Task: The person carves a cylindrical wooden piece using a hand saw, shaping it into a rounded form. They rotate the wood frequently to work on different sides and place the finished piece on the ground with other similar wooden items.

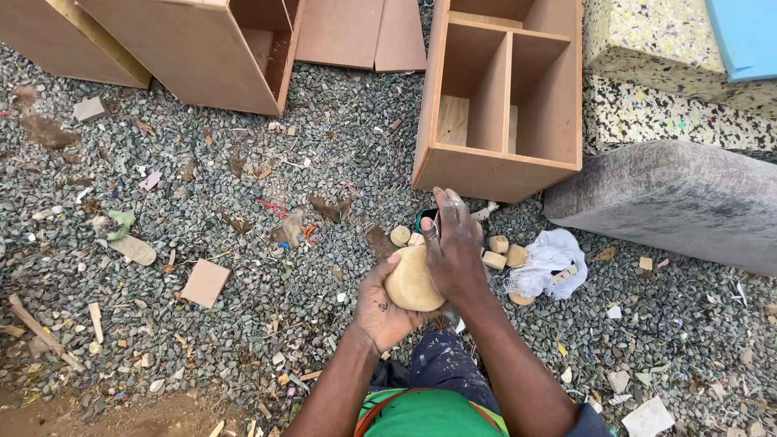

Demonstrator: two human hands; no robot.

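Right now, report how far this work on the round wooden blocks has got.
Done: nothing shows as finished; the wooden cabinet lies open on the gravel. In hand: the left hand cups one round wooden block and the right hand presses over it. Left: several small wooden blocks lie loose beside a white cloth.

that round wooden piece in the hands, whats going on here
A person crouched over gravel holds a round wooden block cupped in the left hand, while the right hand presses over its top edge. Several smaller wooden blocks and a white cloth lie on the gravel just beyond the hands. An open wooden cabinet with a divider lies on its back further off, beside a grey cushion.
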